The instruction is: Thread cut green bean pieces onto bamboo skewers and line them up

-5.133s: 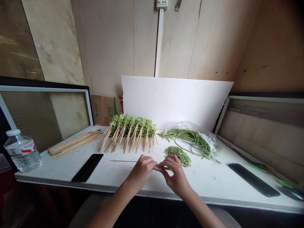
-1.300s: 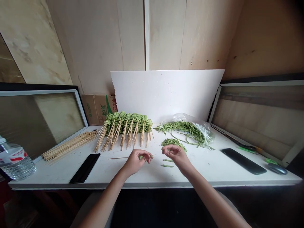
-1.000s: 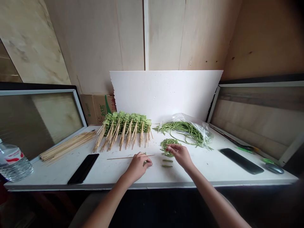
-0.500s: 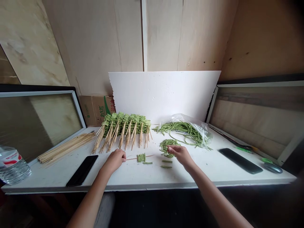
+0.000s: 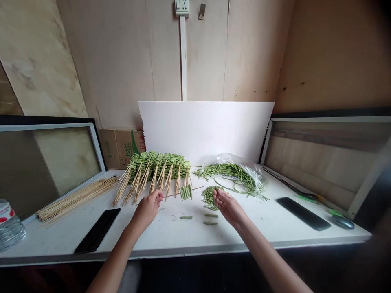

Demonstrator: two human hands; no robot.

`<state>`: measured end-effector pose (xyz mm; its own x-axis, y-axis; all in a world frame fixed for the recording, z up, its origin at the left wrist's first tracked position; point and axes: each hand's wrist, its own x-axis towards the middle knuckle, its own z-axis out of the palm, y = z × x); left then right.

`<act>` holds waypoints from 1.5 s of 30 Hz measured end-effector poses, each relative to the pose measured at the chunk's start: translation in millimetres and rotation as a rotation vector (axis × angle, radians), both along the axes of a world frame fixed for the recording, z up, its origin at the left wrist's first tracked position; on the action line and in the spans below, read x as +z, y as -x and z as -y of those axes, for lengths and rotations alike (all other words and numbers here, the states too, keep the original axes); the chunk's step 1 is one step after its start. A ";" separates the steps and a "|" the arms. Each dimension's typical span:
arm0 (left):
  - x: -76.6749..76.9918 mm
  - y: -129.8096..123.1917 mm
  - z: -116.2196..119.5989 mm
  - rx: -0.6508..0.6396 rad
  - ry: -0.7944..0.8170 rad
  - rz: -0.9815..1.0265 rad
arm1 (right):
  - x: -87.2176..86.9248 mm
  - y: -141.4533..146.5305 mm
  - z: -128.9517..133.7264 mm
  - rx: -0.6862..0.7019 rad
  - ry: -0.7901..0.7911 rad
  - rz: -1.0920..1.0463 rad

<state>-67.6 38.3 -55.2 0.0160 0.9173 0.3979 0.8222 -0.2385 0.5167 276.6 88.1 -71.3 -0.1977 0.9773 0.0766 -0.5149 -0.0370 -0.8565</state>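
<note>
My left hand is closed on the end of a bamboo skewer. The skewer slants up to the right above the table. Several short green bean pieces are threaded side by side on it. My right hand is at the right edge of a pile of cut bean pieces, fingers curled together and palm turned partly up. Whatever lies between these fingertips is too small to make out. One loose bean piece lies below the skewer, and two more lie just below the pile.
Stacked bean skewers stand behind my left hand, beside bare skewers. Long beans spill from a plastic bag. A phone and bottle are left; a dark slab and mouse are right.
My left hand has raised the skewer with its beans off the table and tilted it. My right hand has turned more palm up beside the pile. The view has tilted upward.
</note>
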 end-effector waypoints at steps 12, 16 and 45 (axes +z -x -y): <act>5.6 -34.9 13.7 -0.096 -0.073 -0.010 | 15.4 13.4 16.6 -0.031 0.003 -0.090; 3.4 -35.3 13.5 -0.097 -0.079 -0.005 | 11.8 15.0 17.0 -0.029 -0.030 -0.062; 6.1 -46.4 19.9 -0.058 -0.120 -0.036 | 12.1 18.8 19.8 -0.226 -0.103 -0.032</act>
